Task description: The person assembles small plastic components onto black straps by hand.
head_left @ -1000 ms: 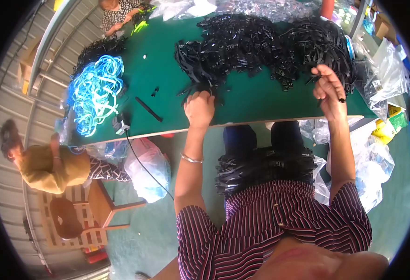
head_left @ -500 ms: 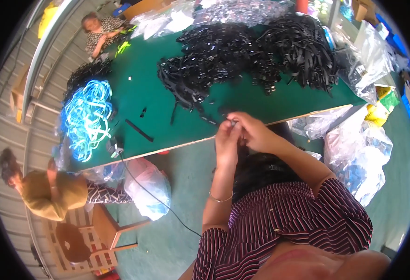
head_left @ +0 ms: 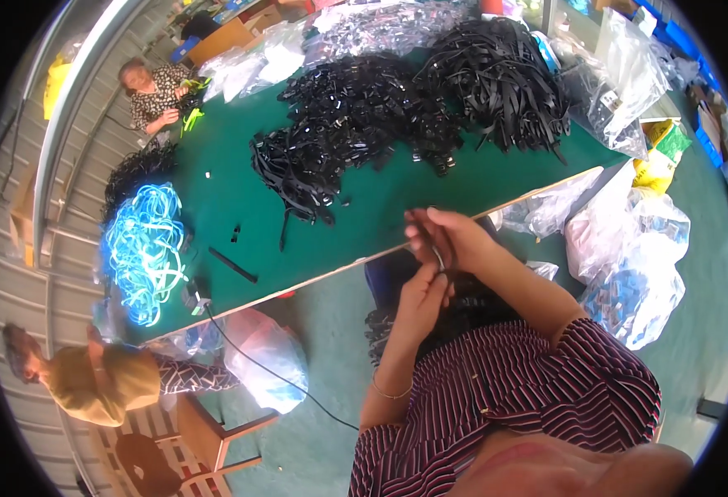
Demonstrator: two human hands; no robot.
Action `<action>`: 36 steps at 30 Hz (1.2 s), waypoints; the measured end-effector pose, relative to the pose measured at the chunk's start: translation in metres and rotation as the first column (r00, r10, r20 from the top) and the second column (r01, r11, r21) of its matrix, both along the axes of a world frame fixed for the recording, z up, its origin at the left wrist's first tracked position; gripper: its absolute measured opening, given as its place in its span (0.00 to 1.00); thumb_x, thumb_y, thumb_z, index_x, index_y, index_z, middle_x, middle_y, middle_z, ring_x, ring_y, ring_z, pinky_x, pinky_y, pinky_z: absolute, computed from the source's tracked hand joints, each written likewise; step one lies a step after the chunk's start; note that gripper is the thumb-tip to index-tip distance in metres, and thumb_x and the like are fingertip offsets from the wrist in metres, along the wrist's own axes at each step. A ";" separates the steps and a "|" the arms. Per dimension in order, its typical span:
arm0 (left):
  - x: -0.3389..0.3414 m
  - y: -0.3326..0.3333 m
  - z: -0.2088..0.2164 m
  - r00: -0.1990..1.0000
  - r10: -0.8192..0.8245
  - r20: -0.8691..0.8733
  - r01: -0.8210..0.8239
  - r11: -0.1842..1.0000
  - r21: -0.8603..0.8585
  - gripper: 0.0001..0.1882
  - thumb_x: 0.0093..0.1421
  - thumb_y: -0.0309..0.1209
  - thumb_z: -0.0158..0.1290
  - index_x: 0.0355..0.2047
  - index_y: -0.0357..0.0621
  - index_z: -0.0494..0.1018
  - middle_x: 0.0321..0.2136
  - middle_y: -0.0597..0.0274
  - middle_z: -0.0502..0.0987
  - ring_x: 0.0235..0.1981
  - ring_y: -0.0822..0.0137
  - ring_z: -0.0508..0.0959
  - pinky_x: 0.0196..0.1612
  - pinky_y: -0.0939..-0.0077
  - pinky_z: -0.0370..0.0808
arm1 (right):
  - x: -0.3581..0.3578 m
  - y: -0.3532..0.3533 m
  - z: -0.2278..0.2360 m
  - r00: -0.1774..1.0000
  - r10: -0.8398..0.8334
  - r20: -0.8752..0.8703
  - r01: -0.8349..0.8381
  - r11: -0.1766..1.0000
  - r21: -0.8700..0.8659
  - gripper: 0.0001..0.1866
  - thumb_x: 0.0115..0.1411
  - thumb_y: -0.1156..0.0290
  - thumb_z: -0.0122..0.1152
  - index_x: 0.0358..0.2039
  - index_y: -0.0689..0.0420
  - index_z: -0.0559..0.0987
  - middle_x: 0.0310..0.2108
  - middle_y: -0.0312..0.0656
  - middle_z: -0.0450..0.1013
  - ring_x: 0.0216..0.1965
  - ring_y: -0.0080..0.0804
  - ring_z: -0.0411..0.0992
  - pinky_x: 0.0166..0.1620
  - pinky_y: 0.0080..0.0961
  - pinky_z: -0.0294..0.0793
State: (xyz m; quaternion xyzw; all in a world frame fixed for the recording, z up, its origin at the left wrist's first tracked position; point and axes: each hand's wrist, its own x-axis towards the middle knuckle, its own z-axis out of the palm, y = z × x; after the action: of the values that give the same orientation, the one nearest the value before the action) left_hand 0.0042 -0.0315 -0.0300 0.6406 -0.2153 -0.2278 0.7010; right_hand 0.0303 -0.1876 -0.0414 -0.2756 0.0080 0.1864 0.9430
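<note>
At the near edge of the green-topped table point(head_left: 355, 236), my left hand point(head_left: 423, 296) pinches a black strap point(head_left: 439, 253) between thumb and fingers. Just above and to the right, my right hand point(head_left: 461, 240) is curled around the same strap, which runs between the two hands. A small shiny part shows on the strap near my left fingertips, too small to make out. Heaped beyond my hands lie black straps with buckles point(head_left: 339, 116), and to their right a bundle of flat black straps point(head_left: 496, 83). More dark straps point(head_left: 463, 311) lie over my lap, partly hidden by my arms.
Blue cords point(head_left: 144, 248) are piled at the table's left end, near a black cable point(head_left: 297, 385). A loose black strip point(head_left: 233, 265) lies closer in. Filled plastic bags point(head_left: 637, 273) stand at right. One person point(head_left: 152, 99) sits across the table; another point(head_left: 99, 373) is at left.
My left hand has dropped lower and towards me, apart from the right, with the strap now showing between them. The whole view has shifted slightly.
</note>
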 end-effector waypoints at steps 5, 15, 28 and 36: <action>-0.006 0.001 -0.013 0.992 -0.110 -0.062 0.119 0.980 0.161 0.09 0.61 0.25 0.39 0.37 0.37 0.70 0.21 0.69 0.68 0.19 0.80 0.66 0.23 0.87 0.63 | -0.006 -0.016 0.023 0.963 -0.269 0.025 0.270 0.960 -0.080 0.15 0.59 0.63 0.51 0.45 0.55 0.69 0.26 0.32 0.63 0.24 0.22 0.59 0.25 0.18 0.58; 0.077 -0.010 -0.012 0.882 -0.126 0.454 0.009 0.968 0.253 0.11 0.55 0.26 0.50 0.39 0.38 0.71 0.29 0.54 0.76 0.30 0.66 0.76 0.35 0.75 0.72 | -0.023 -0.034 0.027 0.927 -0.304 0.218 0.358 0.890 -0.284 0.12 0.61 0.68 0.48 0.43 0.58 0.71 0.27 0.34 0.65 0.18 0.17 0.56 0.21 0.14 0.53; 0.197 -0.061 -0.023 0.315 -0.098 0.944 -0.800 0.507 0.320 0.10 0.48 0.36 0.56 0.29 0.47 0.74 0.29 0.58 0.74 0.37 0.56 0.73 0.39 0.60 0.70 | -0.022 -0.034 0.025 0.956 -0.175 0.237 0.254 0.898 -0.359 0.11 0.58 0.70 0.51 0.38 0.63 0.71 0.23 0.37 0.65 0.25 0.26 0.64 0.32 0.21 0.64; 0.132 -0.040 0.005 0.977 0.211 -0.041 -0.215 0.969 -0.126 0.10 0.58 0.26 0.41 0.37 0.37 0.69 0.26 0.58 0.76 0.23 0.71 0.72 0.26 0.80 0.68 | -0.023 -0.031 0.028 0.891 -0.234 0.389 0.437 0.673 -0.597 0.08 0.60 0.70 0.49 0.35 0.61 0.71 0.21 0.33 0.64 0.24 0.21 0.63 0.29 0.18 0.62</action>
State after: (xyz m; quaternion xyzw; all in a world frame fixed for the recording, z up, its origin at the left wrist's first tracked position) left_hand 0.1360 -0.0714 -0.0253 0.6101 -0.1500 -0.1454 0.7643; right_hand 0.0070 -0.2182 -0.0138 -0.6125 -0.0079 -0.0485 0.7889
